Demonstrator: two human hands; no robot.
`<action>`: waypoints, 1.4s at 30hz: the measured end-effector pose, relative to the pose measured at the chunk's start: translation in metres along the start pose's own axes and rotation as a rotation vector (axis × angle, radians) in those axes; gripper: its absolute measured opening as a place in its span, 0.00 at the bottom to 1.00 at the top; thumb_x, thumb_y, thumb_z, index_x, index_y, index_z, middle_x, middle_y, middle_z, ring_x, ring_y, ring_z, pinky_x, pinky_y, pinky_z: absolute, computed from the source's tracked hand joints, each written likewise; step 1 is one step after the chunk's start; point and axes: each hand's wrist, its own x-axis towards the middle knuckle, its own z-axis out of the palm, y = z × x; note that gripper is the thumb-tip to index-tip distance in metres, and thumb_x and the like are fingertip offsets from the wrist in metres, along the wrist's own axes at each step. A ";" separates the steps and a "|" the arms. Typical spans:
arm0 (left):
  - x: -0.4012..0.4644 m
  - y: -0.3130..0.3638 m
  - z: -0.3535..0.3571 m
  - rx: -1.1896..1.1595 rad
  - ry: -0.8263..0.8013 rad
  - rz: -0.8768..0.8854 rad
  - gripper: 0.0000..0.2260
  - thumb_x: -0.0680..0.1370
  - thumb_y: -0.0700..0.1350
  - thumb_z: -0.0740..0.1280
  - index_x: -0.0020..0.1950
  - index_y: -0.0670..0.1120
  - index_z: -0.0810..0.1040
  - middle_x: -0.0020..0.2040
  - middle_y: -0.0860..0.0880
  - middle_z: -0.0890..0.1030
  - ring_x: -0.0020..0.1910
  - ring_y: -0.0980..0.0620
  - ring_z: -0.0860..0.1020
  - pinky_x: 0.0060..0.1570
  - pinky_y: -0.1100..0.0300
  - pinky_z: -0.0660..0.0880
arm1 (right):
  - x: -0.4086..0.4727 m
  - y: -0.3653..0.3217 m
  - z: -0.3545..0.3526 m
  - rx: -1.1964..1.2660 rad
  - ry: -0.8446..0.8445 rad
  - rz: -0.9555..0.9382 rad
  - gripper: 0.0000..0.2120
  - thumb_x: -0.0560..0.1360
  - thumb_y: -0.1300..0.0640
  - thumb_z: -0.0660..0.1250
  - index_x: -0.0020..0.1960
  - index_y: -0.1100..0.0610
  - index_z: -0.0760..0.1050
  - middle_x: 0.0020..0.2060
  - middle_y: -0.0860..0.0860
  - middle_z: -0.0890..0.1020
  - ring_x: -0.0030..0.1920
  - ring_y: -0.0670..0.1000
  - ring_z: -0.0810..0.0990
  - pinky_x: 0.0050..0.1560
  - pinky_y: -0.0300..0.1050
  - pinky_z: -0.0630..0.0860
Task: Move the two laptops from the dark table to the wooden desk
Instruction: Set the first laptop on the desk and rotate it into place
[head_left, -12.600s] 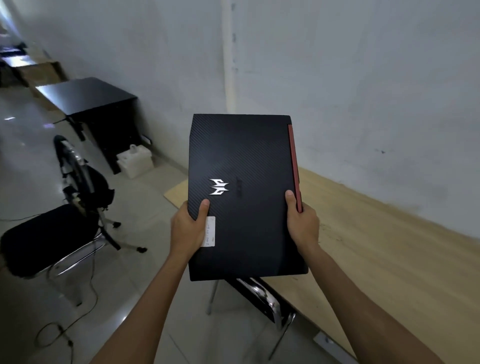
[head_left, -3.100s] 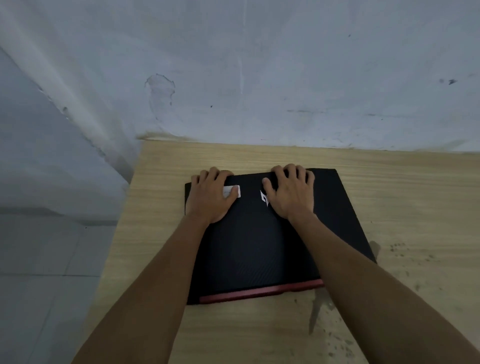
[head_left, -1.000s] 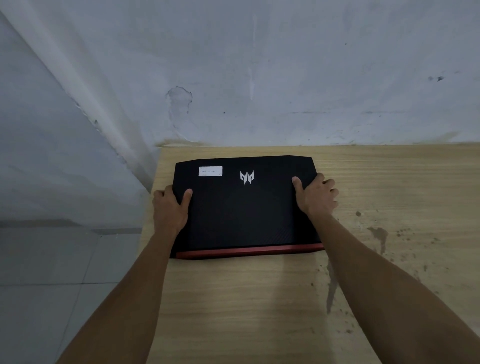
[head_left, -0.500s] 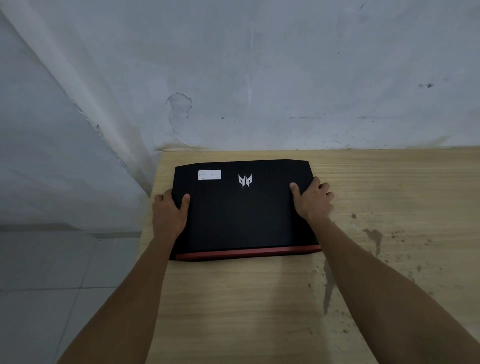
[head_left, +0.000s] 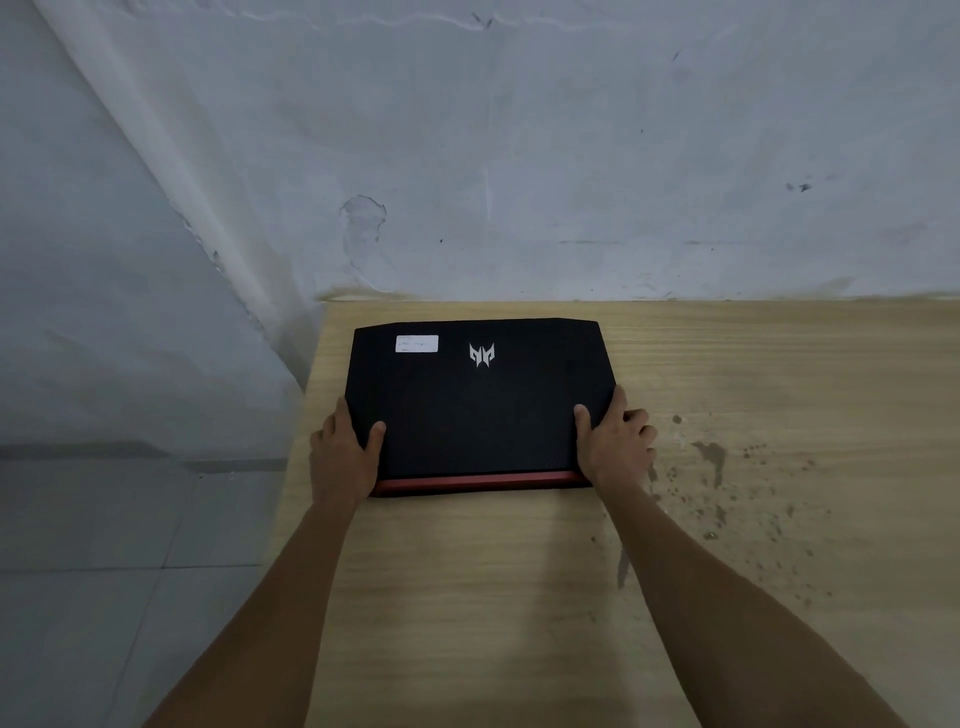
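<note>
Gripping black laptop (head_left: 480, 410) by side edges, left hand (head_left: 345, 457) and right hand (head_left: 615, 444) clasped; square it on wooden desk (head_left: 727, 545), near wall, then let go gently.

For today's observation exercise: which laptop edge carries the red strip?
The laptop's edge nearest the person, between the left hand and right hand; other edges are black.

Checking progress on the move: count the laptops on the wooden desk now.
1. A closed black laptop lies flat at the wooden desk's far left corner by the wall, left hand and right hand gripping its sides. No second laptop is in view.
</note>
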 end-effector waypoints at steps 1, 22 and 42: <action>0.000 0.000 0.000 0.001 -0.002 0.000 0.30 0.81 0.55 0.59 0.79 0.43 0.56 0.71 0.38 0.69 0.68 0.36 0.66 0.64 0.39 0.69 | -0.001 0.001 0.000 0.001 -0.002 0.003 0.35 0.82 0.35 0.51 0.81 0.54 0.52 0.69 0.64 0.67 0.66 0.65 0.69 0.63 0.62 0.69; -0.020 0.020 -0.037 0.143 -0.036 0.148 0.28 0.81 0.50 0.62 0.78 0.41 0.58 0.77 0.38 0.59 0.74 0.38 0.61 0.71 0.42 0.63 | -0.008 0.010 -0.045 -0.040 -0.017 -0.174 0.31 0.83 0.37 0.53 0.81 0.49 0.55 0.72 0.60 0.66 0.69 0.65 0.69 0.66 0.62 0.68; -0.094 0.251 -0.141 0.162 0.048 0.593 0.23 0.81 0.52 0.60 0.75 0.46 0.66 0.74 0.44 0.67 0.74 0.43 0.61 0.70 0.46 0.62 | -0.051 0.028 -0.291 -0.135 0.177 -0.321 0.31 0.83 0.36 0.49 0.82 0.49 0.54 0.75 0.59 0.66 0.74 0.62 0.62 0.71 0.59 0.62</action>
